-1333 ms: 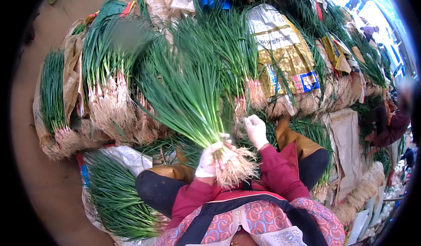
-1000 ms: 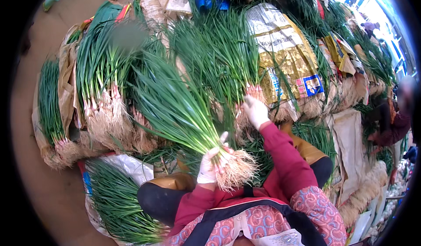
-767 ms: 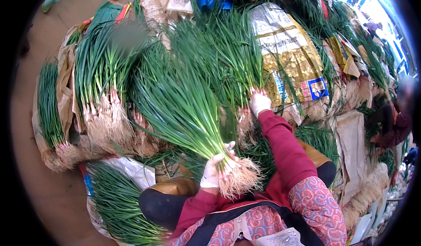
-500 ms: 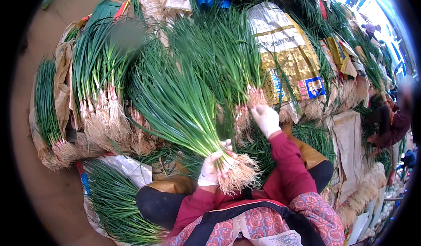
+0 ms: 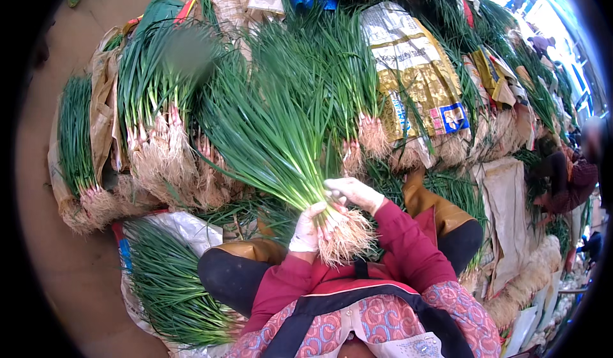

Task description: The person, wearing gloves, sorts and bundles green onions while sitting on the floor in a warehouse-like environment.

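A thick bunch of green onions (image 5: 281, 147) lies slanted in front of me, its leaves fanning up and left. Its pinkish bulbs and pale, tangled roots (image 5: 347, 233) point down toward my lap. My left hand (image 5: 308, 230), in a white glove, is closed around the lower stems from the left side. From the right, my right hand (image 5: 357, 194), gloved too, presses curled fingers against the stems just above the bulbs; its fingertips are partly hidden. Just beyond my hands, more green onions (image 5: 370, 131) lie with their roots toward me.
Other bundles (image 5: 156, 128) rest at the left, beside a brown sack (image 5: 102, 112). A gold and white printed sack (image 5: 415, 70) covers onions at the far right. Near my left knee lies a loose pile (image 5: 179, 288) on plastic sheeting. Another person (image 5: 568, 179) sits at the right.
My right hand has moved left and down from the roots of the far onions to the held bunch. My left hand keeps its hold, with the bunch slightly more upright.
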`<act>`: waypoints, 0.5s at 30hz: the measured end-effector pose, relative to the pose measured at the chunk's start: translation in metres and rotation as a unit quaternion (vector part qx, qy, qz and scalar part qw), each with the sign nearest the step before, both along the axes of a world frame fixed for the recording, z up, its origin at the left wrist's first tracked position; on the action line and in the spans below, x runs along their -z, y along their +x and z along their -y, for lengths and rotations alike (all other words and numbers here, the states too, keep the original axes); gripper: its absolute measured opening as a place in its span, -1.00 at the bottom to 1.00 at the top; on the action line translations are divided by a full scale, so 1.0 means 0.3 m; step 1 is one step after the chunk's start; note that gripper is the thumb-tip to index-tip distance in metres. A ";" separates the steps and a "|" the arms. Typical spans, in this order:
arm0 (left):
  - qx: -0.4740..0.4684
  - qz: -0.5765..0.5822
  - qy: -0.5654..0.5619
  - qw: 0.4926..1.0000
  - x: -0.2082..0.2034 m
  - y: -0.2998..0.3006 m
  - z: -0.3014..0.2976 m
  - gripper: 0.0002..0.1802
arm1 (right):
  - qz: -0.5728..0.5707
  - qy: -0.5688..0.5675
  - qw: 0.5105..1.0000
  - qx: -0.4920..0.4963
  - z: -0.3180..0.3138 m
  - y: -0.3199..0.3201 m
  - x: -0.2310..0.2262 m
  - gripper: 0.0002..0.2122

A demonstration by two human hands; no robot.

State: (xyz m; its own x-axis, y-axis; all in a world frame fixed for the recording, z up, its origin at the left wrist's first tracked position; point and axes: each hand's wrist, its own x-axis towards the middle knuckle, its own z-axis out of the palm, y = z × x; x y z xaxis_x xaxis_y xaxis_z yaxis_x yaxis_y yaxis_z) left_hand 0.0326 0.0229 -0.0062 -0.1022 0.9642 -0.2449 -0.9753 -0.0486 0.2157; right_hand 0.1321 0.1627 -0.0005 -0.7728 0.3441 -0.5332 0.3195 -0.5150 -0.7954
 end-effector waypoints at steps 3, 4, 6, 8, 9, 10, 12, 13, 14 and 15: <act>0.039 -0.036 -0.020 0.998 0.027 -0.028 0.026 -0.63 | 0.016 0.180 0.983 0.010 0.057 -0.027 -0.034 -0.76; 0.059 -0.044 -0.023 0.997 0.033 -0.034 0.034 -0.64 | 0.039 0.284 0.958 0.009 0.076 -0.022 -0.061 -0.75; 0.081 -0.048 -0.036 0.995 0.043 -0.046 0.035 -0.68 | 0.088 0.352 0.932 0.025 0.092 -0.026 -0.050 -0.75; 0.037 -0.045 -0.049 0.997 0.030 -0.019 0.030 -0.70 | 0.116 0.295 0.944 0.089 0.121 -0.032 -0.006 -0.75; 0.030 -0.033 -0.072 0.996 0.023 -0.014 0.028 -0.72 | 0.111 0.290 0.944 0.107 0.126 -0.027 0.010 -0.74; 0.036 -0.040 -0.068 0.996 0.033 -0.015 0.032 -0.71 | 0.106 0.273 0.948 0.121 0.124 -0.024 0.052 -0.74; 0.050 -0.053 -0.059 0.996 0.060 -0.018 0.039 -0.69 | 0.098 0.238 0.954 0.152 0.120 -0.009 0.153 -0.75; 0.048 -0.028 -0.050 0.997 0.042 -0.022 0.057 -0.67 | 0.159 0.489 0.842 0.164 0.137 -0.019 0.078 -0.75; 0.051 -0.007 -0.035 0.998 0.005 -0.022 0.063 -0.66 | 0.263 0.521 0.793 0.173 0.086 0.015 0.126 -0.75; 0.043 -0.012 -0.020 0.999 0.002 -0.005 0.067 -0.66 | 0.301 0.536 0.775 0.147 0.033 0.097 0.180 -0.74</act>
State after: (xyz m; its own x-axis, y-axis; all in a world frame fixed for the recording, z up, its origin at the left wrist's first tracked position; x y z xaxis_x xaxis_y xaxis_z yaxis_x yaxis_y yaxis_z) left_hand 0.0311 0.0026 -0.0068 -0.0266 0.9590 -0.2822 -0.9698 0.0437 0.2399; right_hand 0.1611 0.1526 -0.0546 -0.2988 0.9528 -0.0538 0.7935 0.2168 -0.5687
